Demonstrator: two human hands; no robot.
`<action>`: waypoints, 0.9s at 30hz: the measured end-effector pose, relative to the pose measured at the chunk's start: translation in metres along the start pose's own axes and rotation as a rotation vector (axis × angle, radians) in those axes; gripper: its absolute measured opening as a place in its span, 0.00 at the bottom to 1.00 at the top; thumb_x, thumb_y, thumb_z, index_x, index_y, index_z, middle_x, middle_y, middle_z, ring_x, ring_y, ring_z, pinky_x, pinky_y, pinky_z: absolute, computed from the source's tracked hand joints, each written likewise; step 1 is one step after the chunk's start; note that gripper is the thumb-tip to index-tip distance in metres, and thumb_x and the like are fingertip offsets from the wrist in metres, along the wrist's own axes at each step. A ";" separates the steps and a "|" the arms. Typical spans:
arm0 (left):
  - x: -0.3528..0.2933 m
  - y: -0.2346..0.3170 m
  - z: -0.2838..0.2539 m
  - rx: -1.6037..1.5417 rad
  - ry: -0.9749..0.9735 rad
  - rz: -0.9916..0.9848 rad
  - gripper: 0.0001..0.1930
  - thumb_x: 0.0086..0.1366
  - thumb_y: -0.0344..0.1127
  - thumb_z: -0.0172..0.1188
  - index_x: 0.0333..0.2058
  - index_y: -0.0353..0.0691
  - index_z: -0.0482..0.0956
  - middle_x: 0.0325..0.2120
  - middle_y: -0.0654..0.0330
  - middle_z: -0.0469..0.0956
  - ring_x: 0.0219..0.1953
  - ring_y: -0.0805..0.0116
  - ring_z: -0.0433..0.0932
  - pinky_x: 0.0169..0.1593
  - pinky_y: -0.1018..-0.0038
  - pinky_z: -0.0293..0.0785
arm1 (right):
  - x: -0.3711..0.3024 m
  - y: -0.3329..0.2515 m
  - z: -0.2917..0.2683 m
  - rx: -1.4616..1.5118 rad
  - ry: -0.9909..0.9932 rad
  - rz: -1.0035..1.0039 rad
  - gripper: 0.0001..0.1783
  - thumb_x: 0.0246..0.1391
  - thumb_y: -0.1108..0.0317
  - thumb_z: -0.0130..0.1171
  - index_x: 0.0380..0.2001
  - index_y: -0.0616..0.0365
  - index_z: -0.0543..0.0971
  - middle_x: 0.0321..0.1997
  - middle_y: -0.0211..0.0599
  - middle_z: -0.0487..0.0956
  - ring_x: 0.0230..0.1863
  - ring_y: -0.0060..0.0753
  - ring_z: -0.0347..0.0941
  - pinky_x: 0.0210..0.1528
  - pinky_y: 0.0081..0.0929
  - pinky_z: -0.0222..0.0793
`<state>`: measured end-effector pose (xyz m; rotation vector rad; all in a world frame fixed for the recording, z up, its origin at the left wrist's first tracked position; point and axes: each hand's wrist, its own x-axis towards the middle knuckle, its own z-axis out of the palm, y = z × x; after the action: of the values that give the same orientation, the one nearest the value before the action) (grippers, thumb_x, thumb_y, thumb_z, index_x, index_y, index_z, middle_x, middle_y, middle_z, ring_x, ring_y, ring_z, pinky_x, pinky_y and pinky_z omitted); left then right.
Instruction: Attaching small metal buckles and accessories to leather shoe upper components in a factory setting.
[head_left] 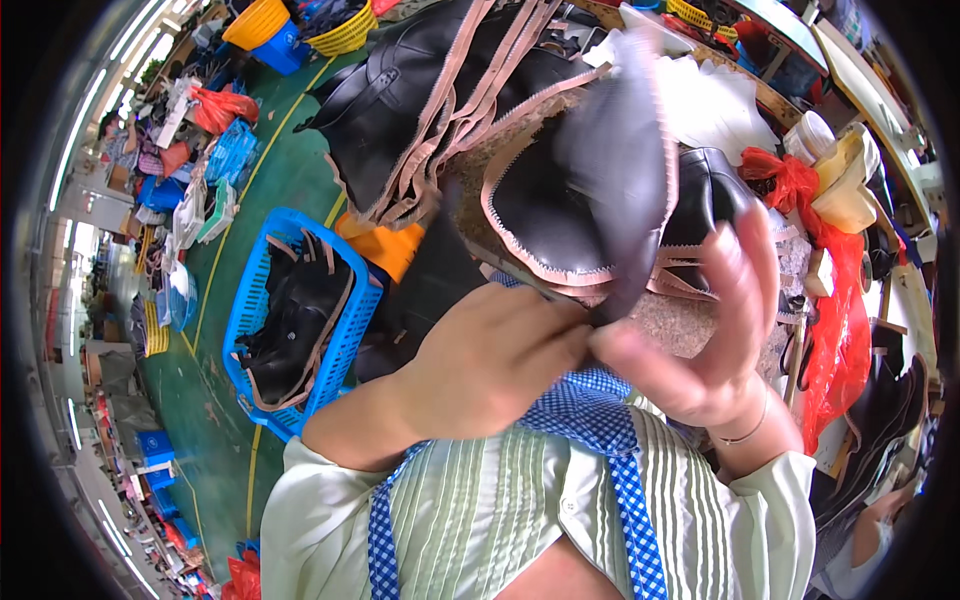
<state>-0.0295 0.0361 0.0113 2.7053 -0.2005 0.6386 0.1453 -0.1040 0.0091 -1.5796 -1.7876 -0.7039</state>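
My left hand (490,360) is closed on the lower tip of a black leather boot upper (625,190). The piece has a pinkish, zigzag-cut edge and stands up in front of me, partly smeared by motion. Beside it my right hand (710,350) is open, fingers spread upward and blurred, its thumb close to the left fingertips. Behind the hands lies another black leather piece (535,200) with the same edging. A further black upper (705,180) rests to the right on the speckled worktop (690,320).
A pile of black uppers (390,100) with pinkish edges lies far left on the worktop. A blue basket (235,320) of black leather pieces stands at my left. On the right hang red plastic bags (840,340), near a white tub (808,138). Green floor (200,380) shows at left.
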 end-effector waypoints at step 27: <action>-0.017 0.022 -0.007 0.138 0.331 -0.085 0.21 0.42 0.27 0.60 0.41 0.37 0.80 0.40 0.55 0.82 0.35 0.64 0.83 0.45 0.65 0.62 | 0.000 -0.019 0.010 0.460 0.015 -0.024 0.13 0.40 0.71 0.58 0.29 0.66 0.70 0.39 0.57 0.80 0.39 0.52 0.81 0.46 0.47 0.75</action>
<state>-0.0523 0.0194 0.0157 2.6663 0.0445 1.0937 0.1253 -0.0995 0.0029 -1.2401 -1.8000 -0.2814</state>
